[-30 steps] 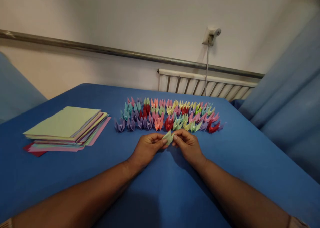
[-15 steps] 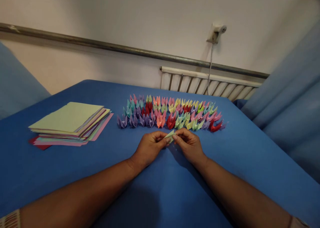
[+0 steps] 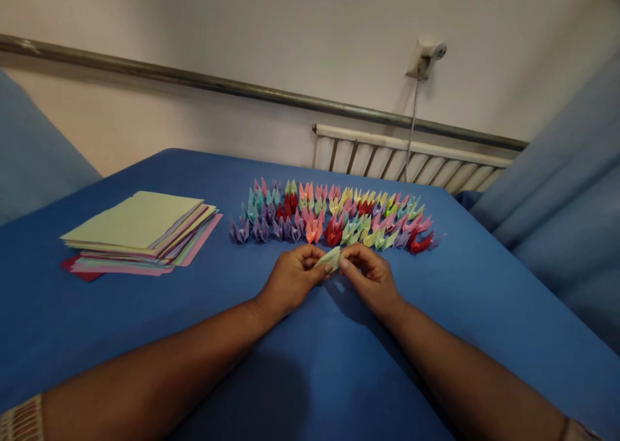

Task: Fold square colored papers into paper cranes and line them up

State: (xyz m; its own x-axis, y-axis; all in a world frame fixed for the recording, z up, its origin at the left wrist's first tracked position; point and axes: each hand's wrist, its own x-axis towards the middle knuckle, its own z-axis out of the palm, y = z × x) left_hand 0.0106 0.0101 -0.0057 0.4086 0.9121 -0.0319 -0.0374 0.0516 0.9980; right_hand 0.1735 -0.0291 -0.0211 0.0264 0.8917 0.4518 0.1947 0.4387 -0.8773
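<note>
A small pale green folded paper (image 3: pixel 330 259) is held between my two hands above the blue surface. My left hand (image 3: pixel 293 276) pinches its left end between thumb and fingers. At its right edge, my right hand (image 3: pixel 371 276) has thumb and fingertips closed on the paper. Fingers cover part of the folds. Just beyond my hands stand rows of folded paper cranes (image 3: pixel 334 230) in purple, red, pink, yellow, green and blue.
To the left lies a stack of coloured paper sheets (image 3: pixel 138 218), pale yellow-green on top. The blue-covered table (image 3: pixel 310 376) reaches a wall with a metal rail (image 3: pixel 242 91), a radiator (image 3: pixel 368 157) and a socket with a cord (image 3: pixel 422 61). Blue curtains (image 3: pixel 571 183) hang at the sides.
The pale green paper now shows a broader face and its tip points up more. My right fingers have shifted slightly to its right edge. The whole view has moved a little.
</note>
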